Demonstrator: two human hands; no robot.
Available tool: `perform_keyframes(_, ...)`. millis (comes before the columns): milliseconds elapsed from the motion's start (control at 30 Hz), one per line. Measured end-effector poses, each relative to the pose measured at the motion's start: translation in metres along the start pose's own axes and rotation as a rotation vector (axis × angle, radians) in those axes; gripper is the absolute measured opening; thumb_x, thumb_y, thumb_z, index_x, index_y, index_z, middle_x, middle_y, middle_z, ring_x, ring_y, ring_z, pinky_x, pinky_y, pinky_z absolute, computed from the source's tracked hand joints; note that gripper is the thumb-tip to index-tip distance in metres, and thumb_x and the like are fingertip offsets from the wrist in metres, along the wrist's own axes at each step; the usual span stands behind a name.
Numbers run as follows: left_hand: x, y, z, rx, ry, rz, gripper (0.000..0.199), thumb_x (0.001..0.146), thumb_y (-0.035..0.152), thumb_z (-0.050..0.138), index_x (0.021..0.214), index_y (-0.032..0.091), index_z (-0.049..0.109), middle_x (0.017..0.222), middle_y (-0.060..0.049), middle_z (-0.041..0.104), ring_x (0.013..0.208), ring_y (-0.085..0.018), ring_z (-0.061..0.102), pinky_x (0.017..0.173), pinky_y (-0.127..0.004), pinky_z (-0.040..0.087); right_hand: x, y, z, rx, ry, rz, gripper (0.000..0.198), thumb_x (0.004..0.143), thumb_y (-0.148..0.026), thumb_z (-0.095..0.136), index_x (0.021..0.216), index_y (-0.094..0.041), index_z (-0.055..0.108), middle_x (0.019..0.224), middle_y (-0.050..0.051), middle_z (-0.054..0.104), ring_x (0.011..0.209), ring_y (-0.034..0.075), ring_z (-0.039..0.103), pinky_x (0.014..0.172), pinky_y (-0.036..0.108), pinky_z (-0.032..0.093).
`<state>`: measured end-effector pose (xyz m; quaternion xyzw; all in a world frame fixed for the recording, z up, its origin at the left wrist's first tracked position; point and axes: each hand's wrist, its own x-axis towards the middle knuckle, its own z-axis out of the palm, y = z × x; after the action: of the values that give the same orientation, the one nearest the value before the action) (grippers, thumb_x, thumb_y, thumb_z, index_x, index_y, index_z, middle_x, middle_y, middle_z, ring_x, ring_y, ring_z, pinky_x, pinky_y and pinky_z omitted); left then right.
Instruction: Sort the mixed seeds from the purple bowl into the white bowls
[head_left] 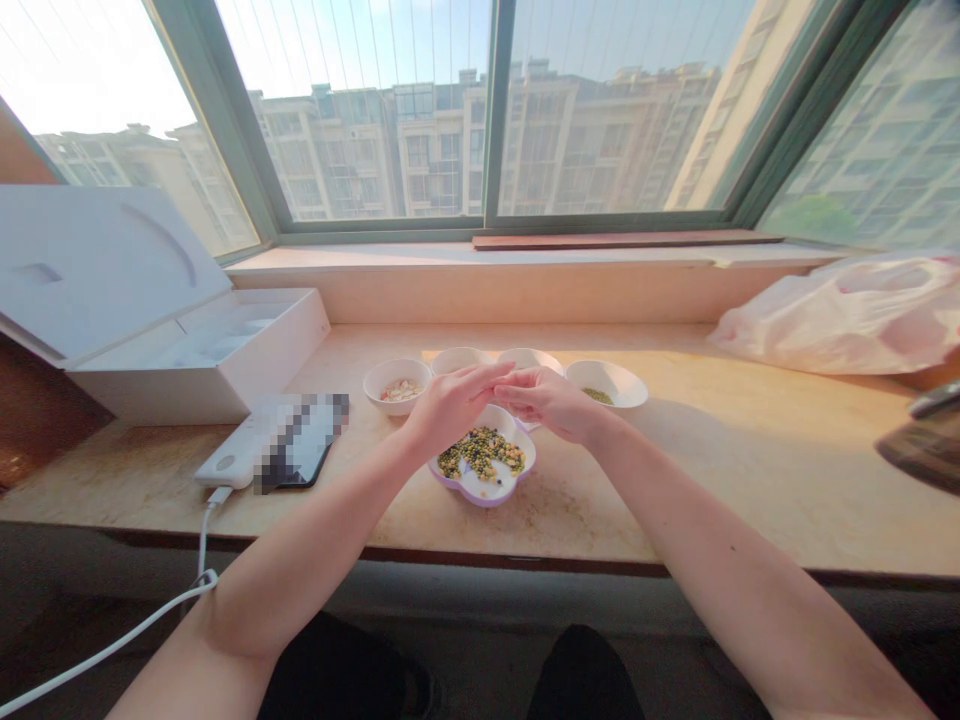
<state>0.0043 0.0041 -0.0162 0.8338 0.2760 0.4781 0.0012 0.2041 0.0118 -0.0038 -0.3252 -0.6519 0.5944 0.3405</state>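
Hands [459, 396] meet over the bean bowl [481, 490]

The bean bowl sits on the counter [720, 480] below the person's wrists. It looks light, stiff and probably smooth; its scalloped rim seems the best hold, at opposite sides. The loose beans [480, 452] inside look hard and likely to roll if it tips. Above its far edge, the left hand has straight fingers, palm down; the right hand [551, 398] has curled fingers touching or nearly touching the left's, and whether they hold anything I cannot tell. Behind the bean bowl, small bowls [628, 384] crowd the way. Left of it lie a phone [307, 470] and an open box [277, 360]; far right, a plastic bag [847, 315].
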Motion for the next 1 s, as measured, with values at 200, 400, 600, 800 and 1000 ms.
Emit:
perform_keyframes(200,0.006,0.004,-0.005,0.063,-0.137,-0.085,0.043,0.096,0.012,0.06,0.136,0.025,0.062,0.124,-0.007,0.073,0.103,-0.018,0.073,0.088,-0.03,0.059,0.001,0.001,0.003,-0.194,0.147,-0.083,0.045,0.075,-0.061,0.08,0.077,-0.017,0.069,0.059,-0.006,0.042,0.055,0.009,0.033,0.052,0.027,0.024)
perform_keyframes(400,0.017,0.01,-0.025,0.217,-0.383,-0.338,0.017,0.096,0.021,0.057,0.101,0.017,0.073,0.097,-0.007,0.075,0.084,-0.019,0.069,0.077,-0.03,0.052,-0.001,-0.001,0.003,-0.64,0.371,-0.379,0.036,0.078,-0.055,0.08,0.076,-0.02,0.076,0.072,0.002,0.063,0.063,0.014,0.049,0.06,0.03,0.039)
perform_keyframes(600,0.022,0.019,-0.042,0.046,-0.838,-0.238,0.016,0.089,0.017,0.06,0.083,0.021,0.075,0.08,0.001,0.073,0.069,-0.012,0.062,0.063,-0.024,0.041,-0.004,-0.002,-0.005,-0.83,0.418,-0.428,0.022,0.088,-0.043,0.073,0.081,-0.022,0.077,0.077,0.003,0.066,0.067,0.015,0.052,0.066,0.031,0.042)
perform_keyframes(800,0.022,0.027,-0.042,-0.173,-1.12,-0.294,0.011,0.08,0.018,0.075,0.09,0.021,0.08,0.076,0.002,0.072,0.065,-0.011,0.061,0.059,-0.021,0.041,-0.005,-0.005,-0.01,-0.877,0.477,-0.38,0.021,0.089,-0.042,0.07,0.087,-0.022,0.078,0.078,0.004,0.067,0.068,0.017,0.054,0.067,0.032,0.042)
perform_keyframes(1000,0.017,0.028,-0.036,-0.191,-1.168,-0.276,0.011,0.076,0.017,0.078,0.086,0.022,0.081,0.079,0.002,0.075,0.066,-0.011,0.062,0.059,-0.021,0.041,-0.009,-0.016,-0.028,-1.06,0.663,-0.325,0.023,0.091,-0.04,0.065,0.089,-0.02,0.077,0.083,0.007,0.071,0.07,0.019,0.058,0.069,0.033,0.043)
